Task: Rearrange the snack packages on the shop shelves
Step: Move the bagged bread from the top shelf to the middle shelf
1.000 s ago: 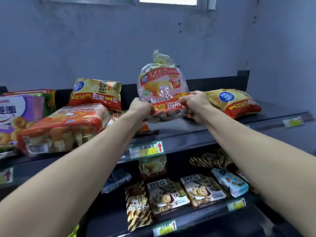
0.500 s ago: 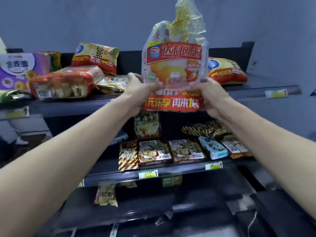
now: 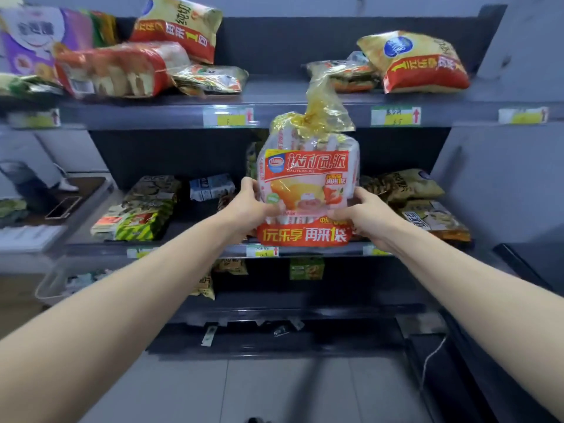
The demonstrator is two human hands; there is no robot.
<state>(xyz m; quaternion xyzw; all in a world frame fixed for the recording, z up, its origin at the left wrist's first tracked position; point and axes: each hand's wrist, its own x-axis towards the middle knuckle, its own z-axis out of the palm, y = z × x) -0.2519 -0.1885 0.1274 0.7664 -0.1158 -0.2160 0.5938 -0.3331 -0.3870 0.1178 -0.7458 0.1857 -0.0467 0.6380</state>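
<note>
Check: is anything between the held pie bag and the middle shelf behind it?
Left hand and right hand grip the pie bag directly. A package edge shows behind its left side on the middle shelf; brown packs crowd its right. The bag hides the rest.

A red-and-clear pie bag [image 3: 305, 190] is held upright in front of the middle shelf [image 3: 198, 251] — gripped low on its left side by the left hand [image 3: 248, 206] and low on its right by the right hand [image 3: 364, 215]. Its tied top is seen against the top shelf [image 3: 152, 115] edge. Green striped packs [image 3: 143, 218] are stacked on the middle shelf, left of the hands.
</note>
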